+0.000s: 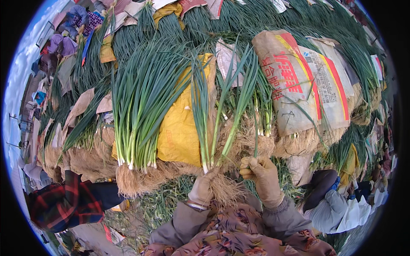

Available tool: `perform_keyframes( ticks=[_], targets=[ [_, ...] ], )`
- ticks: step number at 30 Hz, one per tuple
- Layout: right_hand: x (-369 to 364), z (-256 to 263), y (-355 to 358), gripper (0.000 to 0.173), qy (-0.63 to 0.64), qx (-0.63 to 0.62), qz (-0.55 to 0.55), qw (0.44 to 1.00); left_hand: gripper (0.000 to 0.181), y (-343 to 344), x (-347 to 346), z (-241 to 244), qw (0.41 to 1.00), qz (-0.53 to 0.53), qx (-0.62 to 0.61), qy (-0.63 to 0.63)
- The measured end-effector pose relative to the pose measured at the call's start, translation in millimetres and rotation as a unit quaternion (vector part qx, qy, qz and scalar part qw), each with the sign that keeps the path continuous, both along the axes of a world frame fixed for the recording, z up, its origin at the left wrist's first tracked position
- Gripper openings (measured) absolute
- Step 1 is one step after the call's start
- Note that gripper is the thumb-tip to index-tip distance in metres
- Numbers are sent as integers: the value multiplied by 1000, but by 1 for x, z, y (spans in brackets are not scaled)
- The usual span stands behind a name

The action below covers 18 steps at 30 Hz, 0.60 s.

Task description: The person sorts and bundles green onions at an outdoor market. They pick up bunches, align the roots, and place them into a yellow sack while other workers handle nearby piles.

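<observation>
My left hand (202, 189), in a tan glove, grips a few green onions (229, 140) just above their roots. Their leaves fan upward, and a tuft of pale brown roots (226, 189) hangs beside the palm. To the right, my gloved right hand (266, 180) has thumb and fingers closed around a thin green leaf (256, 140) that rises from the grip. A yellow woven sack (179, 137) lies just beyond my left hand. Left of it rests a thick bunch of green onions (137, 128), roots toward me.
A printed woven fertilizer sack (288, 83) covers more onions at right. Rows of onion leaves (205, 28) stretch behind. Leaf scraps (163, 204) litter the ground. A person in a plaid garment (67, 201) is close at left; another in grey (330, 211) is at right.
</observation>
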State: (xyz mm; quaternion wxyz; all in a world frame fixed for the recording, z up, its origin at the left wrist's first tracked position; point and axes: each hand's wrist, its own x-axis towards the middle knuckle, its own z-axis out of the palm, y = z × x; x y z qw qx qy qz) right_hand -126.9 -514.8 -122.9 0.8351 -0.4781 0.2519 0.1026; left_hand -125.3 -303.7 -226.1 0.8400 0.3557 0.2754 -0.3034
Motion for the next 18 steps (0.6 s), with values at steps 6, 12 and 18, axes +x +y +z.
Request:
perform_keyframes(
  ticks=[6, 12, 18],
  targets=[
    [-84, 30, -71, 25, 8, 53, -82, 995, 27, -3, 20, 45, 999, 7, -7, -34],
    [-110, -41, -122, 38, -5, -744, 138, 653, 32, -1, 25, 44, 995, -73, 4, -69],
    [-5, -31, -3, 40, -36, -279, 94, 955, 24, -6, 11, 23, 970, -119, 145, -155]
  ],
)
